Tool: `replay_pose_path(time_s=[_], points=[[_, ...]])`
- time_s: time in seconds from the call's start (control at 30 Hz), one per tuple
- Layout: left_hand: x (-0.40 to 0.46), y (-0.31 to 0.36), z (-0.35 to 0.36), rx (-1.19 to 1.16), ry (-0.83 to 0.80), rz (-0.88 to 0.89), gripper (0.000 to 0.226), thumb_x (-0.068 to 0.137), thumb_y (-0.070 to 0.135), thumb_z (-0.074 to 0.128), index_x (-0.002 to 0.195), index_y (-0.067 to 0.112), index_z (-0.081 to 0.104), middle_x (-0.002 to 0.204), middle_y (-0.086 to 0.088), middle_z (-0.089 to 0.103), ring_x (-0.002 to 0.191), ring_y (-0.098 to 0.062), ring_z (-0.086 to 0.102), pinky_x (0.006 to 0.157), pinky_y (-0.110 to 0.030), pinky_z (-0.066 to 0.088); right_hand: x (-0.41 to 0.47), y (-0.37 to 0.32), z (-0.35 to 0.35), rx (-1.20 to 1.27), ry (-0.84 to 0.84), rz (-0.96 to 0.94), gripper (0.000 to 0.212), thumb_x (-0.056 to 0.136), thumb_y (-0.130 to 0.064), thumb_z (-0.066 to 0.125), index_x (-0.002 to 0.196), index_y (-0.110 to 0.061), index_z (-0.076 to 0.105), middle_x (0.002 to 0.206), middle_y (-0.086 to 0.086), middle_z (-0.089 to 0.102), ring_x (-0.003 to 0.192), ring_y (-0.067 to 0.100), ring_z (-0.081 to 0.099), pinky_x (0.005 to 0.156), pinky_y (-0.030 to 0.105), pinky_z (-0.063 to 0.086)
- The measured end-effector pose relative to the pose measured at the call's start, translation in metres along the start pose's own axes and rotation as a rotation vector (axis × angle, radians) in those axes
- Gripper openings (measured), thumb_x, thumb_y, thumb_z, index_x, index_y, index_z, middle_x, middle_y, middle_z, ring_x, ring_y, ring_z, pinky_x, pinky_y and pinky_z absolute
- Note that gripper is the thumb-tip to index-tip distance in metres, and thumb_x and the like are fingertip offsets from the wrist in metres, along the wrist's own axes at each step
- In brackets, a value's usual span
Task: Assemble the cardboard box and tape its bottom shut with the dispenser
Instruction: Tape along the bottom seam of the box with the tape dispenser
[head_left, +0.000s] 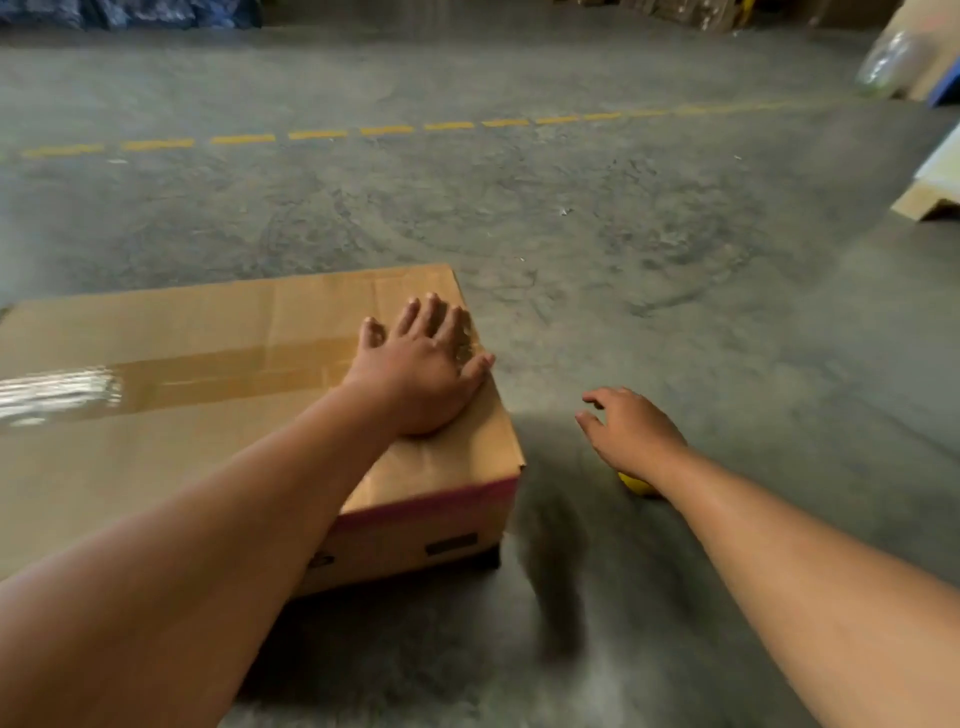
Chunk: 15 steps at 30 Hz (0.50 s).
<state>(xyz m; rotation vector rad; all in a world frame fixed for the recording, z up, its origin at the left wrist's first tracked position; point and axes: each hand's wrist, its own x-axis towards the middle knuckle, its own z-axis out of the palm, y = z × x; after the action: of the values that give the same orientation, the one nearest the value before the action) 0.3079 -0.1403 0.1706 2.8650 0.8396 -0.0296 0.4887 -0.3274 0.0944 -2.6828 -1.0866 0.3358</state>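
Observation:
A brown cardboard box (182, 441) stands on the concrete floor at the lower left, its flaps folded flat on top. A strip of shiny clear tape (156, 376) runs along the middle seam. My left hand (421, 374) lies flat, fingers spread, on the box's top near its right edge. My right hand (631, 431) hovers over the floor to the right of the box, fingers apart and empty. A small yellow part (638, 484) shows under my right wrist; it may be the dispenser, mostly hidden.
Grey concrete floor (571, 234) stretches ahead, crossed by a dashed yellow line (395, 130). Flat cardboard and a white board (930, 192) lie at the right edge. Blue wrapped bundles (130, 13) sit far back left, plastic-wrapped goods (888, 62) far back right.

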Motion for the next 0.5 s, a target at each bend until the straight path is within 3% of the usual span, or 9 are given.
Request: replay_pose_path(time_s=[0.13,0.27,0.37,0.5], points=[[0.000,0.001,0.003,0.026,0.000,0.004,0.078,0.088,0.077,0.005,0.156,0.040,-0.004,0.166,0.000,-0.009,0.152,-0.018,-0.008,0.119,-0.056,0.003,0.000,0.066,0.044,-0.097,-0.120,0.166,0.053,0.090,-0.039,0.054,0.137,-0.015,0.046,0.136,0.017,0.052,0.122,0.036,0.050,0.097,0.038,0.042],[-0.002,-0.001,0.003,0.041,-0.018,0.008,0.076,0.085,0.079,0.000,0.153,0.046,-0.010,0.165,0.002,-0.013,0.151,-0.017,-0.013,0.120,-0.055,0.000,0.015,0.094,0.064,-0.095,-0.105,0.287,0.070,0.091,-0.042,0.054,0.148,-0.017,0.025,0.139,0.020,0.044,0.126,0.039,0.042,0.101,0.041,0.037],[-0.004,-0.002,0.003,0.048,-0.015,-0.005,0.076,0.083,0.080,-0.002,0.151,0.048,-0.012,0.164,0.005,-0.016,0.151,-0.015,-0.014,0.120,-0.053,-0.001,0.030,0.107,0.073,-0.064,-0.110,0.317,0.076,0.090,-0.040,0.055,0.151,-0.018,0.017,0.142,0.019,0.043,0.127,0.039,0.042,0.102,0.042,0.036],[-0.003,-0.003,0.005,0.053,-0.009,-0.004,0.076,0.081,0.082,-0.006,0.149,0.050,-0.017,0.163,0.007,-0.018,0.150,-0.013,-0.017,0.121,-0.052,-0.002,0.042,0.114,0.088,-0.032,-0.156,0.319,0.074,0.092,-0.035,0.054,0.151,-0.019,0.012,0.143,0.011,0.048,0.124,0.033,0.051,0.092,0.039,0.042]])
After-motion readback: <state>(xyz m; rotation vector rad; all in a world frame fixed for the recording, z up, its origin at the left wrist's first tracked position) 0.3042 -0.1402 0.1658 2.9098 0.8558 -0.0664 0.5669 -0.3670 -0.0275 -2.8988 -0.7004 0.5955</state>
